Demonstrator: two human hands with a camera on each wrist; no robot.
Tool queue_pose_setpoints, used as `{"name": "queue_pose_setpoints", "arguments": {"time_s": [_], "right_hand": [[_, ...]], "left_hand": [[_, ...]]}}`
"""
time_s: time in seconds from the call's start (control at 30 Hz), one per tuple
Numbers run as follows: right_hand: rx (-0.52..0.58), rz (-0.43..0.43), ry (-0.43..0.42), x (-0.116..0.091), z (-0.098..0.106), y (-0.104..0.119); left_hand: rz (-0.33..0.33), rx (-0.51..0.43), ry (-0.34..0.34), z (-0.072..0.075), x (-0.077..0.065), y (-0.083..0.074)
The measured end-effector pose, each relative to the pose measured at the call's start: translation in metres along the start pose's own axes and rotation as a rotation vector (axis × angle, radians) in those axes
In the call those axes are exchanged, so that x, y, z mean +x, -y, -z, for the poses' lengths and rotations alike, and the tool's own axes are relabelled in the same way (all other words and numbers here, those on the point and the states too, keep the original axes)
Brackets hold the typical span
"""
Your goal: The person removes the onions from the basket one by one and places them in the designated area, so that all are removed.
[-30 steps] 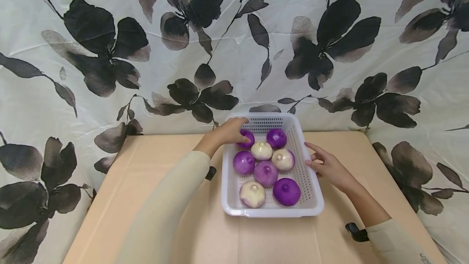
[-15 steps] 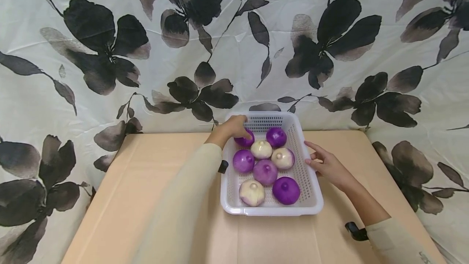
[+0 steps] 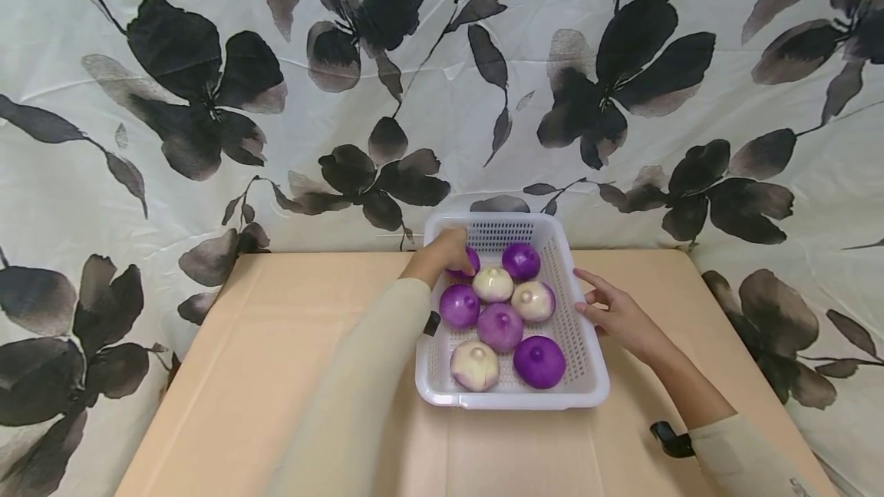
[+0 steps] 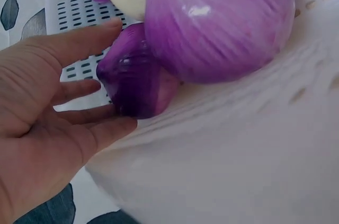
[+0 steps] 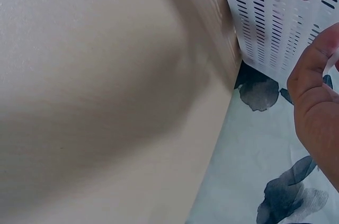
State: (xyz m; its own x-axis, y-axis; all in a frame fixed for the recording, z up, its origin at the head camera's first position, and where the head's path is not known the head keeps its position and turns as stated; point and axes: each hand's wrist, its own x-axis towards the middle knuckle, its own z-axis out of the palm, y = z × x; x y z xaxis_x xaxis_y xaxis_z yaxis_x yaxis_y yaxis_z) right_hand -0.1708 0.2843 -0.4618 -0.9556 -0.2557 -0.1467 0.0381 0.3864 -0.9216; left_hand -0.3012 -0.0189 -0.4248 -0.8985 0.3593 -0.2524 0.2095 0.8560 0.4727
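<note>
imo, with the left hand point(image 3: 440, 254) curled round that purple onion point(image 4: 131, 78) near the middle of the head view, you'd want a snug, gentle hold, while the right hand point(image 3: 617, 314), pinching the basket point(image 3: 511, 401) right of centre, steadies things.

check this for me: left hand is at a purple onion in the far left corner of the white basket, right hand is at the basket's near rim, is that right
Not quite: the right hand is at the right side of the white basket, not its near rim, as the head view shows. The left hand is at a purple onion in the far left corner.
</note>
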Motion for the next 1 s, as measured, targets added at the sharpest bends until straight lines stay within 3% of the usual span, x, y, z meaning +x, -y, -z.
{"name": "queue_pose_setpoints", "arguments": {"time_s": [0.4,1.0], "right_hand": [[0.016,0.006,0.002,-0.003,0.0,-0.003],[-0.016,-0.001,0.002,0.0,0.001,-0.009]], "left_hand": [[0.05,0.054,-0.02,-0.01,0.006,0.0],[0.0,0.067,-0.054,-0.011,0.006,0.001]]}}
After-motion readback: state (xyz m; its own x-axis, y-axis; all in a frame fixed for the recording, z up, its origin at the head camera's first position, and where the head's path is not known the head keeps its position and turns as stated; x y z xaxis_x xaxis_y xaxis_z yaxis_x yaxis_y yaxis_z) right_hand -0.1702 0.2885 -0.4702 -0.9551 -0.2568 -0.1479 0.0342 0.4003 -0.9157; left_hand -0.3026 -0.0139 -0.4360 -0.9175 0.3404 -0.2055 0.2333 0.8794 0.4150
